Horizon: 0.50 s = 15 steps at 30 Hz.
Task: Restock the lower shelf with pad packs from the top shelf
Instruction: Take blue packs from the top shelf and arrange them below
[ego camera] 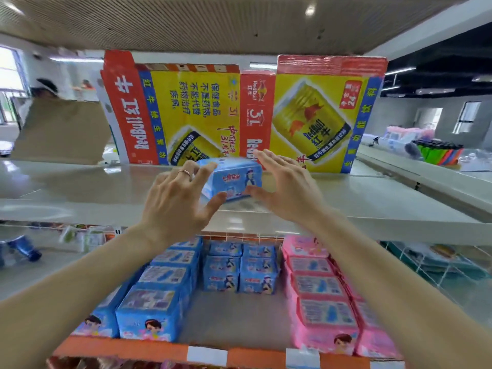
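Left hand (pixel 174 199) and right hand (pixel 288 189), fingers spread, flank a blue pad pack (pixel 234 178), thumbs touching it. Behind them stands a carton (pixel 202 107) printed "RedBull"; below lie blue packs (pixel 165 288) and pink packs (pixel 319 302).

Spotted a light-blue pad pack (pixel 234 179) with a cartoon girl printed on it, red, yellow and blue Red Bull cartons (pixel 191 110), blue packs (pixel 159 302), pink packs (pixel 324 315), plus an orange-and-white shelf strip (pixel 133 348).
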Tool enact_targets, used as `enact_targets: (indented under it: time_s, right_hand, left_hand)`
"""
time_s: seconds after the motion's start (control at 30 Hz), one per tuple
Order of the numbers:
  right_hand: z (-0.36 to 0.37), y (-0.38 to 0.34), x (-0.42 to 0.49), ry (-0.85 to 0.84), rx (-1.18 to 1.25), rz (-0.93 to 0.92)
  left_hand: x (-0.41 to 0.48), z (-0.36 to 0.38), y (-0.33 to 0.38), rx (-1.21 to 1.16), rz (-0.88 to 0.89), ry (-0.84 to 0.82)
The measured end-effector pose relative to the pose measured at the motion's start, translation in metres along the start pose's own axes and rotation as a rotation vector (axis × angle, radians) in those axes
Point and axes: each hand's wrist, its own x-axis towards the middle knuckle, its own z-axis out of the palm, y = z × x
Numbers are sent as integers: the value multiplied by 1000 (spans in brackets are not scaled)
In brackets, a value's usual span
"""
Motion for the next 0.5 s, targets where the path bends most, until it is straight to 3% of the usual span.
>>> enact_targets:
  time_s: [0.13, 0.33, 0.5]
  right_hand:
    - [8, 19, 18, -182, 16, 86]
    - [17, 37, 41, -266, 21, 86]
    - [32, 31, 39, -288, 212, 56]
  left_hand:
    - [15, 11, -13, -53, -65, -15]
    - [33, 24, -27, -105, -49, 17]
    - [31, 43, -33, -480, -93, 5]
